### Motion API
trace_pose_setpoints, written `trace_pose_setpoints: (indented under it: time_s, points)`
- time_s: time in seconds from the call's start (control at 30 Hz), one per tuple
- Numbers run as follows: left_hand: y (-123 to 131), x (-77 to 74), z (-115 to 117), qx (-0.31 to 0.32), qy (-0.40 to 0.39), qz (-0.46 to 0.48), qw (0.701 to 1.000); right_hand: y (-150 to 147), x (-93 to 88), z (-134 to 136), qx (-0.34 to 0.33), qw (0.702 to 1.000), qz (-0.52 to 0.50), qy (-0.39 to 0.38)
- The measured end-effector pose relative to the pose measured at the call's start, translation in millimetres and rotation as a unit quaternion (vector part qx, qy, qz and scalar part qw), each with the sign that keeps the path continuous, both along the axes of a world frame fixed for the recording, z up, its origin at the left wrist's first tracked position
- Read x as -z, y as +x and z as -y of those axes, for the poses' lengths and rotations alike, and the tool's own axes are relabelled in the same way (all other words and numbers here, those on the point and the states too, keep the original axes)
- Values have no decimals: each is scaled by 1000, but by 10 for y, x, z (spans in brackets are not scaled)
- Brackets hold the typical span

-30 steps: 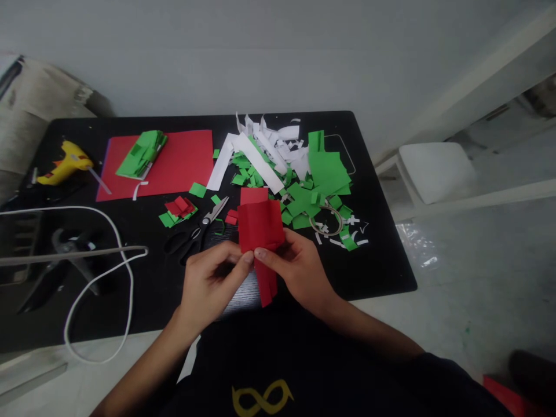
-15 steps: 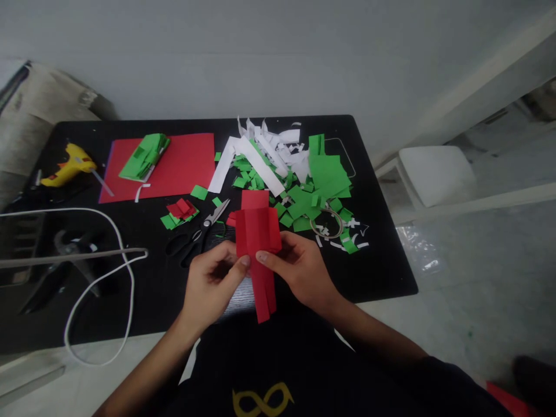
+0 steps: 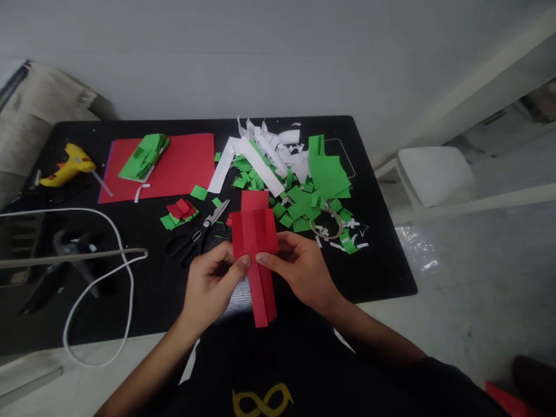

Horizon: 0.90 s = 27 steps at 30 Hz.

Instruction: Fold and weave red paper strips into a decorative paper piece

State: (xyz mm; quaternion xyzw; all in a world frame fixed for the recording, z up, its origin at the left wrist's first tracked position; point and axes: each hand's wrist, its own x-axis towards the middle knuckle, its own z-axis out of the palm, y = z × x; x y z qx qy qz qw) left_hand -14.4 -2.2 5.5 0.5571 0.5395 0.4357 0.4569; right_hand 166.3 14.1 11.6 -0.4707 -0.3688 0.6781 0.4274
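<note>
A folded red paper piece (image 3: 256, 231), shaped like a cross with a long lower strip, is held up over the table's front edge. My left hand (image 3: 212, 278) pinches it from the left, thumb on its front face. From the right, my right hand (image 3: 299, 269) grips it the same way, its fingers behind the paper. Both thumbs lie close together where the wide part meets the lower strip. Scissors with black handles (image 3: 202, 231) lie partly spread just beyond my left hand. A small pile of red and green paper pieces (image 3: 180, 211) lies beside them.
On the black table (image 3: 147, 289) lie a red sheet (image 3: 186, 165), a folded green bundle (image 3: 145, 156), a yellow glue gun (image 3: 72, 166), white paper scraps (image 3: 264, 156), green scraps (image 3: 324, 176), a roll of tape (image 3: 326, 225) and a white cable (image 3: 125, 260). A white stool (image 3: 436, 174) stands to the right.
The red paper has turned slightly in my fingers; its wide part has shifted a little left and its lower strip faces more squarely. Both hands keep nearly the same place.
</note>
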Motion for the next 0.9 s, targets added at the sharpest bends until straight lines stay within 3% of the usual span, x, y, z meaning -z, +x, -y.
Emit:
trace_pose_setpoints:
  time_s: [0.23,0.47,0.9]
  points:
    - [-40,11,-26,58,-16,0,998,6,3,6,-4,1000,7,-5]
    - [-24,48,-6,17,-6,-14,1000,28,12,9,17,1000,21,-5]
    - [-4,72,7,21,-24,-12,999,24,12,4,13,999,29,19]
